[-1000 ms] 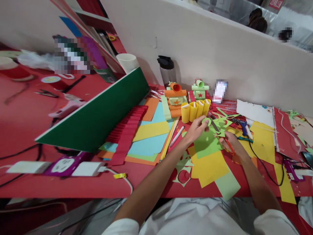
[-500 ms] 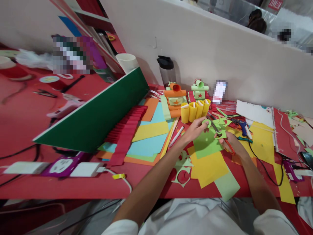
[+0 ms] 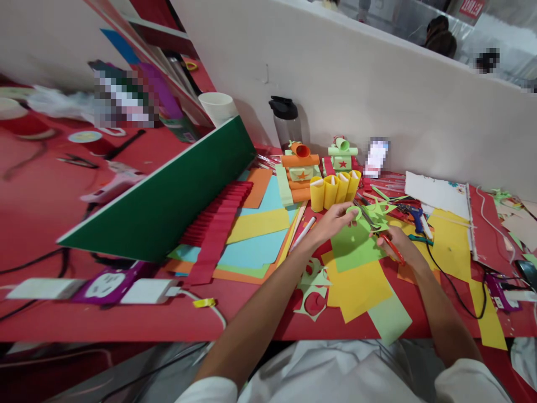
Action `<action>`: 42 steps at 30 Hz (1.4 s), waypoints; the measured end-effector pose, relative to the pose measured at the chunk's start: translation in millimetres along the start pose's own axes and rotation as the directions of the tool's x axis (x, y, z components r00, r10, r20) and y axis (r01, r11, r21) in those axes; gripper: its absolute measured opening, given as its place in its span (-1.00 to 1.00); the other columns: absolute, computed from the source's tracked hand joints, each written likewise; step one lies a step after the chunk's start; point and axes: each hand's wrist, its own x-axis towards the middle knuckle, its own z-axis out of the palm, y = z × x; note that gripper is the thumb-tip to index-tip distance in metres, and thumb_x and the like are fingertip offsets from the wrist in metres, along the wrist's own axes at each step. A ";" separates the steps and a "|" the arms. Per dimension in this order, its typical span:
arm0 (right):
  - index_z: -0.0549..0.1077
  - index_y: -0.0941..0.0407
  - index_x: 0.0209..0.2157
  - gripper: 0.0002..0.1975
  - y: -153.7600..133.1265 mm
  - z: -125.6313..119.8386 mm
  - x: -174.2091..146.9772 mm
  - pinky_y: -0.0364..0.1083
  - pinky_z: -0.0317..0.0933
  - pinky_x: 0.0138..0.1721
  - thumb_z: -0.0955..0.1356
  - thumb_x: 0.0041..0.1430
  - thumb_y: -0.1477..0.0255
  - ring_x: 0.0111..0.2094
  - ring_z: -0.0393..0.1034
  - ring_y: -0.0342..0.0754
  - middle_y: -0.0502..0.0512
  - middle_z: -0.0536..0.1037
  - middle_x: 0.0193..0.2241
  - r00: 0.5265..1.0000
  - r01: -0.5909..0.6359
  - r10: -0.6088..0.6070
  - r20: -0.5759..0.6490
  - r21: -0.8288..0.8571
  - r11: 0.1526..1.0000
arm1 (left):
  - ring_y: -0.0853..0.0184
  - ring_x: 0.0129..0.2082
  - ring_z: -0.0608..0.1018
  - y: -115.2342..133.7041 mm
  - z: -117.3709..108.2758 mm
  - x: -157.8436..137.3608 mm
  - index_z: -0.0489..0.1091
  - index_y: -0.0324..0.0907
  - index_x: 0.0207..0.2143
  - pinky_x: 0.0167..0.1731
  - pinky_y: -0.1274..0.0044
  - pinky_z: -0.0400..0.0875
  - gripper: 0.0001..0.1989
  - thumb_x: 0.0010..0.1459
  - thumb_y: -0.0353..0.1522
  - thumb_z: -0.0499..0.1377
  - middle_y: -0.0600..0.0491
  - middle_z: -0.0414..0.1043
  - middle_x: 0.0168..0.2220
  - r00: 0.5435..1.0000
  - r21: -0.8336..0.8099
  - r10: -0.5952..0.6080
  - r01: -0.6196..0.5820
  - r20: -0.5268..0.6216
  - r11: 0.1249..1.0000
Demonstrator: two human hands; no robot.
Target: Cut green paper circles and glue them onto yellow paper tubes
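Observation:
My left hand (image 3: 337, 221) pinches a light green paper piece (image 3: 380, 211) at a rounded part on its left side. In my right hand (image 3: 394, 242) are orange-handled scissors (image 3: 391, 247), their blades running up and left through the green paper. Below both hands lies a green sheet (image 3: 352, 246) on top of yellow sheets (image 3: 364, 291). Left of these, green scraps with round holes (image 3: 314, 302) rest on the red table. Just beyond my left hand stand rolled yellow paper tubes (image 3: 331, 192) in a row.
Behind the tubes are an orange and green paper model (image 3: 300, 173), a smaller green one (image 3: 342, 159) and a dark-lidded bottle (image 3: 286, 120). A green board (image 3: 168, 190) leans at the left. Right of my hands are a blue glue gun (image 3: 417, 220) and its cable.
The green paper has turned slightly between my hands, and the scissors' handles have shifted a little. My left hand stays in nearly the same place.

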 end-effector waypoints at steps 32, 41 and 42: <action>0.53 0.13 -0.04 -0.66 4.4 -5.3 1.5 -0.12 0.16 -0.37 0.32 0.33 0.19 -0.45 0.28 -0.09 0.03 0.52 -0.38 0.994 0.009 -0.013 0.110 0.036 0.999 | 0.32 -0.35 0.46 -0.6 -3.8 -1.1 0.37 -0.17 -0.39 -0.28 0.47 0.36 -0.53 0.27 0.06 0.14 0.09 0.40 -0.39 0.998 0.087 -0.044 0.041 0.034 0.995; 0.54 0.15 -0.15 -0.69 -8.1 -6.7 0.9 -0.12 0.15 -0.39 0.36 0.30 0.19 -0.45 0.29 -0.09 0.02 0.48 -0.41 0.997 0.010 -0.013 0.082 0.037 0.999 | 0.33 -0.37 0.46 1.9 -2.9 -1.3 0.36 -0.16 -0.41 -0.27 0.48 0.35 -0.59 0.28 -0.01 0.12 0.09 0.41 -0.41 0.998 0.071 -0.036 0.033 0.046 0.997; 0.54 0.15 -0.15 -0.69 -9.3 -6.5 0.9 -0.12 0.16 -0.39 0.37 0.28 0.20 -0.44 0.30 -0.09 0.02 0.48 -0.41 0.997 -0.003 -0.002 0.078 0.055 0.998 | 0.33 -0.37 0.46 2.1 -2.6 -1.5 0.36 -0.16 -0.40 -0.26 0.48 0.36 -0.59 0.28 -0.02 0.12 0.09 0.41 -0.41 0.998 0.074 -0.036 0.033 0.044 0.997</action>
